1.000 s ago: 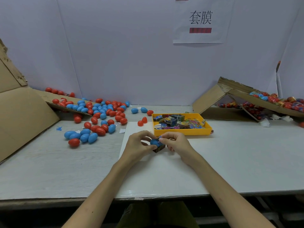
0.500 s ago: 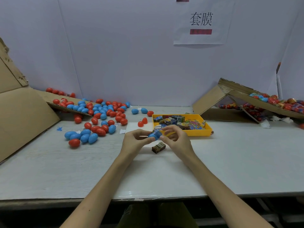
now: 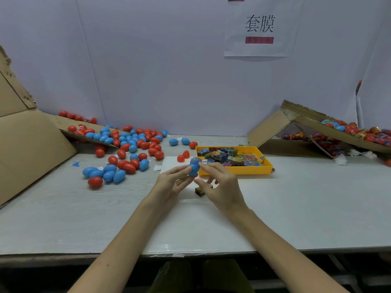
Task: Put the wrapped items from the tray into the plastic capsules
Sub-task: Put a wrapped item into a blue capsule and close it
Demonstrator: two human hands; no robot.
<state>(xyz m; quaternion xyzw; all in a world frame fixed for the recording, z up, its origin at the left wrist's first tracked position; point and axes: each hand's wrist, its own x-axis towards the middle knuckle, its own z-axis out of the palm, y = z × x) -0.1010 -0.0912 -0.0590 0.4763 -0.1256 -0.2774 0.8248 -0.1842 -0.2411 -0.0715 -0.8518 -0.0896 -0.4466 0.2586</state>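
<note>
My left hand grips an open blue capsule half just above the table, in front of the yellow tray. A blue-printed wrapped item sticks out of the capsule's top. My right hand is beside it, its index fingertip touching that wrapped item and the other fingers spread loosely. A small brown wrapped item lies on the table under my hands. The tray holds several colourful wrapped items.
Many red and blue capsules lie loose at the left, spilling off a cardboard flap. Two red halves sit left of the tray. At the right a cardboard ramp carries wrapped filled capsules. A white sheet lies beneath the tray.
Both hands lifted the blue capsule off the table toward the tray. The brown wrapped item stayed on the table. The blue-printed item now shows in the capsule's mouth.
</note>
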